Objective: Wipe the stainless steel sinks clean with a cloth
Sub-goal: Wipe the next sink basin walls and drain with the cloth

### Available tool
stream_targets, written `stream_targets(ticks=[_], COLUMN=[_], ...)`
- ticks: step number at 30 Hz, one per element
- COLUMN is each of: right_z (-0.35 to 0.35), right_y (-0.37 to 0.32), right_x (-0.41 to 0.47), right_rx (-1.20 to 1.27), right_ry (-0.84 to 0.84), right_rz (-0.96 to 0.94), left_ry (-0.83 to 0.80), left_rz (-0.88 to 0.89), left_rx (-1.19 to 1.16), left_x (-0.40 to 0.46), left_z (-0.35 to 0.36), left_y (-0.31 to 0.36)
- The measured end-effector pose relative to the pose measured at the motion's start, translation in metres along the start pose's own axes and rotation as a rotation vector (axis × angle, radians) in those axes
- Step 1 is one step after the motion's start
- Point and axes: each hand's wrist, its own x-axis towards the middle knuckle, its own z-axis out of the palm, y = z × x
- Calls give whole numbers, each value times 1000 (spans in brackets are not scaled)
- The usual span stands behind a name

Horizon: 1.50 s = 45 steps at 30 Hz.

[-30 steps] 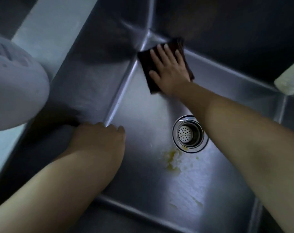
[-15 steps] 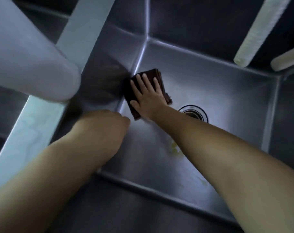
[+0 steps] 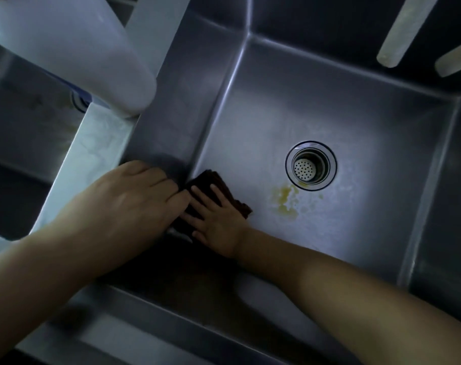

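You are looking straight down into a deep stainless steel sink (image 3: pixel 316 106), its floor lit pale in the middle and its walls falling into shadow. To your left a flat, pale divider (image 3: pixel 92 151) separates it from a second basin (image 3: pixel 26 143), which is dim and partly hidden by a large white rounded object (image 3: pixel 74 51) (too close and blurred to identify). At the upper right, two pale rods (image 3: pixel 405 30) slant in from the frame's edge above the far wall.

Your right hand (image 3: pixel 219 219) reaches down to the sink floor near the left wall, fingers straight and spread, palm pressing flat on the dark brown cloth (image 3: pixel 219 185). The cloth lies folded under that palm, in the floor's near left area against the foot of the left wall, with its far edge and right corner showing beyond your fingertips. Your left hand (image 3: pixel 134 196) sits just beside the right, over the left wall, fingers extended and loosely together, holding nothing; its fingertips reach the cloth's left edge.

To the right of the cloth, well apart from it, the round drain (image 3: pixel 311 165) holds a perforated strainer. Between cloth and drain, a yellowish stain (image 3: pixel 284 200) spreads on the floor.
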Motion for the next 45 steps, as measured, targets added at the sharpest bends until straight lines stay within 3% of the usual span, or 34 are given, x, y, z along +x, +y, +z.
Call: stream_targets(ticks=[5, 8, 18, 23, 34, 40, 45], right_z=[-1, -3, -43, -36, -1, 1, 16], right_y=[11, 45, 191, 170, 16, 35, 85], right_x=[-32, -53, -11, -7, -45, -113, -225], right_rx=[93, -4, -115, -67, -43, -58, -99], right_ry=[55, 103, 79, 94, -31, -36, -35], right_rz=[-203, -234, 340, 469, 46, -123, -69], left_ry=[-17, -30, 3, 51, 19, 58, 78], left_rz=[119, 129, 149, 112, 106, 200, 198], left_rx=[115, 123, 116, 97, 143, 165, 173], left_x=[-12, -12, -12, -12, -13, -13, -4], left_z=[4, 6, 8, 3, 2, 3, 2], left_y=[-1, -5, -5, -4, 0, 3, 13])
